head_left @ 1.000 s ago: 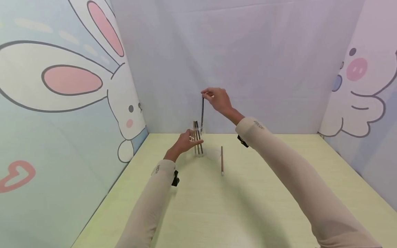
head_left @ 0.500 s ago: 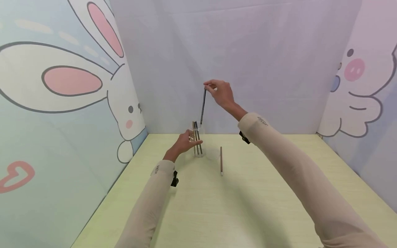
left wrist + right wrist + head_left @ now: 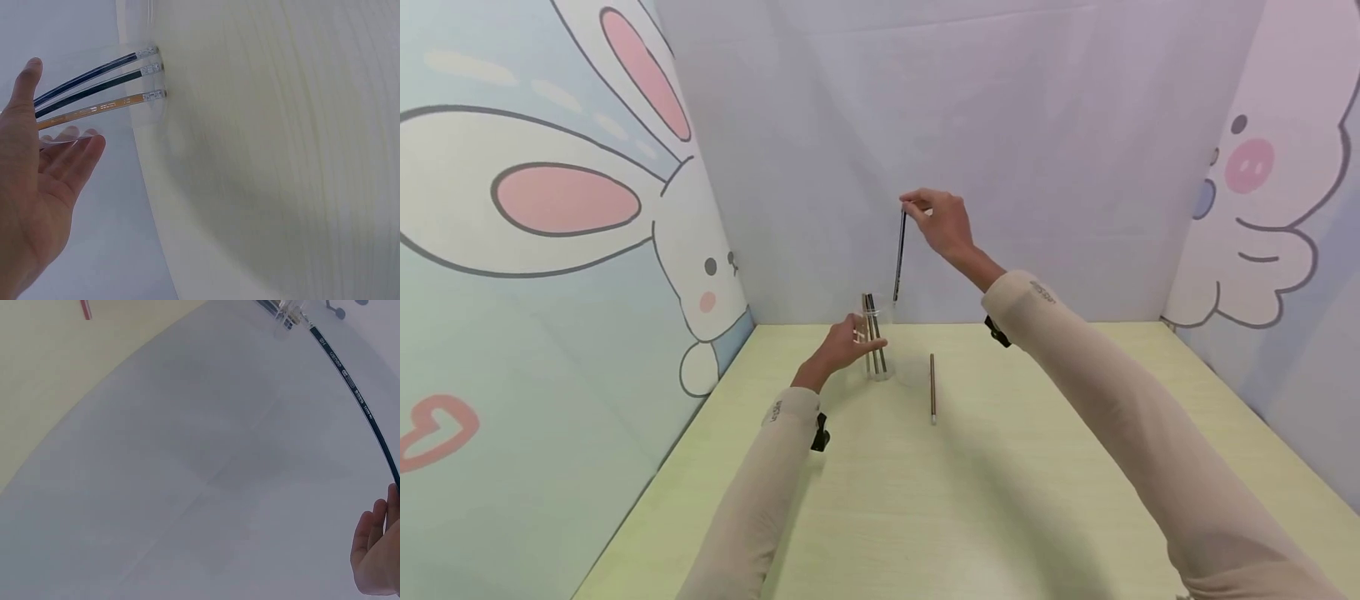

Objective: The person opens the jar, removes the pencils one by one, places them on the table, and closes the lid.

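My left hand [image 3: 842, 343] holds a clear plastic cup [image 3: 887, 315] standing near the back of the table. Thumb and fingers lie around its side in the left wrist view. Inside lean three pencils: two dark ones and an orange pencil [image 3: 94, 111], their ferrule ends at the bottom. Above and right of the cup, my right hand [image 3: 945, 225] pinches a dark green pencil [image 3: 899, 254] by its upper end. This pencil hangs slightly tilted, its lower tip close by the cup's rim. The right wrist view shows lettering along the pencil [image 3: 353, 387].
A reddish-brown pencil [image 3: 933, 390] lies on the pale wooden table [image 3: 880, 500], right of the cup. Between them is a faint transparent round object [image 3: 913, 372]. A pale curtain [image 3: 1037, 150] rises behind the table, with cartoon-printed panels [image 3: 587, 350] at the sides.
My right hand has risen and moved right, drawing the dark pencil's lower end up from inside the cup to about rim height. The left hand keeps its hold on the cup.
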Action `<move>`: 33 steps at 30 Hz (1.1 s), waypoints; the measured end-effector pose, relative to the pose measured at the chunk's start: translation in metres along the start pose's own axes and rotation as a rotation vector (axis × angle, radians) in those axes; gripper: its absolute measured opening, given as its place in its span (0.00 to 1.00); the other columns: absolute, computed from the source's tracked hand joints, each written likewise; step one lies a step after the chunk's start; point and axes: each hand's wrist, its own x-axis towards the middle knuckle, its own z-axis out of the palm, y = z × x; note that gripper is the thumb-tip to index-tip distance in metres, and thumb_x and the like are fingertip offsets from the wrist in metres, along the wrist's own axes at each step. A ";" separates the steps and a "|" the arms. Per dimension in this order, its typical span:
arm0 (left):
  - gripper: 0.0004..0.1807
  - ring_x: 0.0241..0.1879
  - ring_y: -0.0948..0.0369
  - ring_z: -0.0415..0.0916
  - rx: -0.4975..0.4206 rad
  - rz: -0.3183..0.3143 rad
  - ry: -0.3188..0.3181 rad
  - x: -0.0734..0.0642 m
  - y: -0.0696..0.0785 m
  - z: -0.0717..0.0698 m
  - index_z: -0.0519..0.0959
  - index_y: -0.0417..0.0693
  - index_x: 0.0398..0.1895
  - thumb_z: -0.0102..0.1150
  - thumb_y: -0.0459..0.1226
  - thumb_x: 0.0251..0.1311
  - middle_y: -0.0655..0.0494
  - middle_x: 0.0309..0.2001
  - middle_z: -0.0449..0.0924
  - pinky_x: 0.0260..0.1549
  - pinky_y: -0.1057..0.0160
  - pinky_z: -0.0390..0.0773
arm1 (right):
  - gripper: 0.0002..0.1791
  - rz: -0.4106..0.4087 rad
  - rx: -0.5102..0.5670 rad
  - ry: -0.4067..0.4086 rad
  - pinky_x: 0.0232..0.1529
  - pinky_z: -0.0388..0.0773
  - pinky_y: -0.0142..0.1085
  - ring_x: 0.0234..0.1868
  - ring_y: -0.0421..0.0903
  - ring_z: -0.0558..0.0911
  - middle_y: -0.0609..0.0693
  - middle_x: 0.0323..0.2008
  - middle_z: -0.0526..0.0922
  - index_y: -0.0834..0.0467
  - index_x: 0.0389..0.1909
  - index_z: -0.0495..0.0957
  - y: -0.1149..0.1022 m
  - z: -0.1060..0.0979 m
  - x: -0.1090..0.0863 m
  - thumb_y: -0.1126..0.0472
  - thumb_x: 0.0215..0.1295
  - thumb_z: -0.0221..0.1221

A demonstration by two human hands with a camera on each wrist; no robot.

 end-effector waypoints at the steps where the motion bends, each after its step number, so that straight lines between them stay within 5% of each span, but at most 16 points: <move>1: 0.41 0.58 0.46 0.77 -0.001 0.001 0.002 0.000 -0.001 0.000 0.66 0.40 0.66 0.68 0.59 0.64 0.40 0.58 0.77 0.55 0.46 0.80 | 0.15 0.008 0.000 -0.008 0.32 0.68 0.37 0.48 0.50 0.86 0.53 0.49 0.90 0.54 0.58 0.86 0.002 0.000 -0.002 0.55 0.78 0.60; 13: 0.39 0.57 0.45 0.77 0.018 0.004 -0.004 -0.005 0.005 -0.002 0.66 0.39 0.66 0.67 0.57 0.66 0.38 0.58 0.76 0.55 0.46 0.80 | 0.15 0.077 -0.024 -0.107 0.35 0.72 0.44 0.49 0.53 0.87 0.57 0.51 0.89 0.58 0.57 0.86 0.046 0.002 -0.045 0.57 0.78 0.60; 21: 0.39 0.55 0.46 0.78 0.021 0.004 0.001 -0.004 0.007 -0.002 0.67 0.40 0.66 0.68 0.58 0.65 0.39 0.57 0.77 0.53 0.47 0.81 | 0.15 0.105 -0.043 -0.180 0.48 0.81 0.53 0.50 0.56 0.86 0.59 0.52 0.88 0.61 0.58 0.85 0.077 0.007 -0.072 0.58 0.78 0.60; 33: 0.40 0.55 0.48 0.78 0.049 -0.033 -0.002 -0.001 0.008 -0.001 0.65 0.40 0.67 0.67 0.57 0.66 0.41 0.56 0.76 0.53 0.48 0.80 | 0.14 0.185 -0.082 -0.285 0.45 0.82 0.54 0.50 0.58 0.86 0.61 0.51 0.88 0.62 0.55 0.86 0.111 0.027 -0.115 0.60 0.79 0.59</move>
